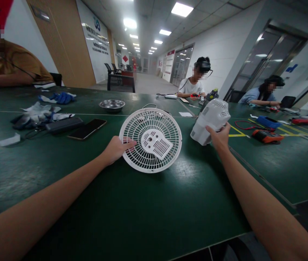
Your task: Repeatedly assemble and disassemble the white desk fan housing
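My left hand (117, 149) grips the left rim of a round white fan grille (167, 125), thumb on the near face and fingers behind the bars. The grille is tilted toward me above the green table, with a slotted plate (157, 144) at its centre. To the right, my right hand (220, 137) is closed round a white plastic fan motor housing (210, 116) with vent slots at its upper end. The housing is held at a slant, apart from the grille. Part of my right fingers is hidden behind it.
A metal bowl (112, 105) stands beyond the grille. At left lie a phone (88, 129), a black case (64, 125) and work gloves (38, 112). An orange multimeter (267, 136) and a blue tray (268, 122) are at right. Other people sit around the green table (148, 210).
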`<state>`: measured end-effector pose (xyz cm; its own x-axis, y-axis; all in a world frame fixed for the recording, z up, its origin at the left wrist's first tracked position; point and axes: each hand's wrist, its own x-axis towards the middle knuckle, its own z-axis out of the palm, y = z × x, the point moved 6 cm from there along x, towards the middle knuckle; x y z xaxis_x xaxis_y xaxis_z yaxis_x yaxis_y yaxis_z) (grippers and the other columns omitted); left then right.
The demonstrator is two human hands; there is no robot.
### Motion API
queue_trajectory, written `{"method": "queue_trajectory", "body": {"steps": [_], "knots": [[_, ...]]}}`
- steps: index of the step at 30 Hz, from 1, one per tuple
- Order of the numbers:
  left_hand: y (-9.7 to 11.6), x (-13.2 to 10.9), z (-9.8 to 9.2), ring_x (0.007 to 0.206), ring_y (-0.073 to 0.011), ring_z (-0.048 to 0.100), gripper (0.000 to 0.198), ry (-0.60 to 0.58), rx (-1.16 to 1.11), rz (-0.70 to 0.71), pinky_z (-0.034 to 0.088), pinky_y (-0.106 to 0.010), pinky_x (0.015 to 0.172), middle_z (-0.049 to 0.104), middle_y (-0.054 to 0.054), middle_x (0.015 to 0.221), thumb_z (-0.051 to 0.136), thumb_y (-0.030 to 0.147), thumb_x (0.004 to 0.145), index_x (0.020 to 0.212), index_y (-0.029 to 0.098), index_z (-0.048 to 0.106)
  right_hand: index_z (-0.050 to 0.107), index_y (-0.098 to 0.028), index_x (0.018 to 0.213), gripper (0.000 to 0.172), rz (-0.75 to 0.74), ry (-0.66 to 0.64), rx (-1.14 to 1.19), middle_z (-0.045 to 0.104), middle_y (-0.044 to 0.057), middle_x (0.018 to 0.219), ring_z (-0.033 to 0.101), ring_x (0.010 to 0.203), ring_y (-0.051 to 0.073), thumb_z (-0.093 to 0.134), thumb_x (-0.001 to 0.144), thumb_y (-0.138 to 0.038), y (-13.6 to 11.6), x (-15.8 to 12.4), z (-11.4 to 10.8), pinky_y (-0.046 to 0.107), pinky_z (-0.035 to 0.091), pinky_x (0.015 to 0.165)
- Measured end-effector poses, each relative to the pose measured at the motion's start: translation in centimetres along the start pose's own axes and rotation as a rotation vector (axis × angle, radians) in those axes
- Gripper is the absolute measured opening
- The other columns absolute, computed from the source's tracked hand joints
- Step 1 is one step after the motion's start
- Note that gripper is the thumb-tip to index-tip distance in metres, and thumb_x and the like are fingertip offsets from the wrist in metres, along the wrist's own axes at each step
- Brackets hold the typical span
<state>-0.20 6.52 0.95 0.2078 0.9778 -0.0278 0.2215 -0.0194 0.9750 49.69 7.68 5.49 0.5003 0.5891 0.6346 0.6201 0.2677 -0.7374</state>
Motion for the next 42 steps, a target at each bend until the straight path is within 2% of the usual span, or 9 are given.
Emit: {"method": "queue_trajectory", "body": {"steps": [4, 6, 10, 21, 35, 42], "knots": [[0.1, 0.0, 0.1, 0.077, -0.0220, 0.074, 0.025, -0.010, -0.005, 0.010, 0.061, -0.039, 0.076, 0.077, -0.005, 0.085, 0.078, 0.036, 0.080, 0.095, 0.017, 0.072, 0.051, -0.017, 0.127, 0.079, -0.008, 0.112, 0.016, 0.067, 0.013, 0.117, 0.067, 0.102, 0.028, 0.083, 0.062, -0.050, -1.0, 0.2, -0.8, 0.046, 0.052, 0.092], [0.3, -0.1, 0.1, 0.076, -0.0220, 0.074, 0.023, -0.007, 0.010, 0.019, 0.060, -0.039, 0.076, 0.076, -0.005, 0.083, 0.077, 0.036, 0.081, 0.094, 0.017, 0.072, 0.053, -0.017, 0.124, 0.075, -0.012, 0.120, 0.041, 0.066, 0.012, 0.116, 0.066, 0.100, 0.028, 0.082, 0.063, -0.049, -1.3, 0.2, -1.0, 0.046, 0.053, 0.091], [0.5, -0.3, 0.1, 0.077, -0.0222, 0.073, 0.023, -0.018, 0.023, 0.030, 0.060, -0.040, 0.076, 0.076, -0.005, 0.083, 0.076, 0.036, 0.082, 0.094, 0.017, 0.072, 0.050, -0.018, 0.126, 0.074, -0.006, 0.091, 0.136, 0.064, 0.010, 0.117, 0.065, 0.101, 0.025, 0.079, 0.064, -0.046, -1.3, 0.2, -0.9, 0.045, 0.052, 0.092], [0.9, -0.7, 0.2, 0.085, -0.0240, 0.075, 0.022, -0.010, 0.044, 0.014, 0.060, -0.039, 0.079, 0.077, -0.006, 0.090, 0.073, 0.035, 0.083, 0.096, 0.018, 0.072, 0.042, -0.024, 0.126, 0.068, -0.042, 0.087, 0.135, 0.057, 0.006, 0.122, 0.060, 0.107, 0.024, 0.071, 0.066, -0.036, -1.4, 0.5, -1.0, 0.046, 0.048, 0.099], [1.5, -1.2, 0.3, 0.085, -0.0242, 0.075, 0.022, -0.015, 0.051, 0.014, 0.060, -0.038, 0.078, 0.077, -0.006, 0.087, 0.073, 0.036, 0.083, 0.096, 0.018, 0.071, 0.037, -0.025, 0.135, 0.082, -0.072, 0.046, 0.158, 0.056, 0.008, 0.129, 0.063, 0.106, 0.025, 0.076, 0.064, -0.038, -2.4, 0.4, -0.9, 0.045, 0.050, 0.097], [1.1, -0.8, 0.2, 0.081, -0.0235, 0.074, 0.022, -0.003, 0.055, -0.007, 0.060, -0.038, 0.077, 0.076, -0.006, 0.085, 0.073, 0.036, 0.082, 0.095, 0.018, 0.071, 0.039, -0.021, 0.132, 0.076, -0.187, 0.150, 0.077, 0.056, 0.011, 0.127, 0.058, 0.115, 0.028, 0.076, 0.067, -0.038, -4.5, -0.5, -1.7, 0.047, 0.046, 0.102]]}}
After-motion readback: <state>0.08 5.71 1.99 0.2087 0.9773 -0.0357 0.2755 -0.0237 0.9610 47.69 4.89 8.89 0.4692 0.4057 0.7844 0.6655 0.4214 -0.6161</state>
